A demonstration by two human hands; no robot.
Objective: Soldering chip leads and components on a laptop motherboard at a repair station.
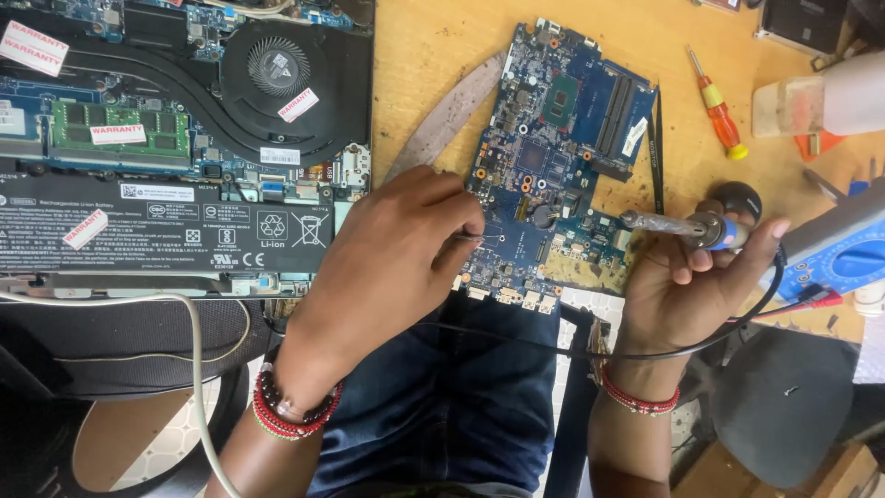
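Note:
A blue laptop motherboard (553, 138) lies on the wooden table (433, 46), its near edge hanging over my lap. My left hand (392, 258) rests at the board's lower left edge, fingers pinched on a thin metal tool, likely tweezers (472, 237), whose tip touches the board. My right hand (687, 277) grips a soldering iron (682, 226) with a blue handle. The iron's metal tip points left toward the board's lower right corner. A black cord (553, 346) runs from the iron across my lap.
An opened laptop (166, 138) with fan, memory and black battery sits at the left. A red-and-yellow screwdriver (717, 106), a black probe (656, 152) and a blue multimeter (843, 244) lie at the right. A white cable (195, 369) hangs at lower left.

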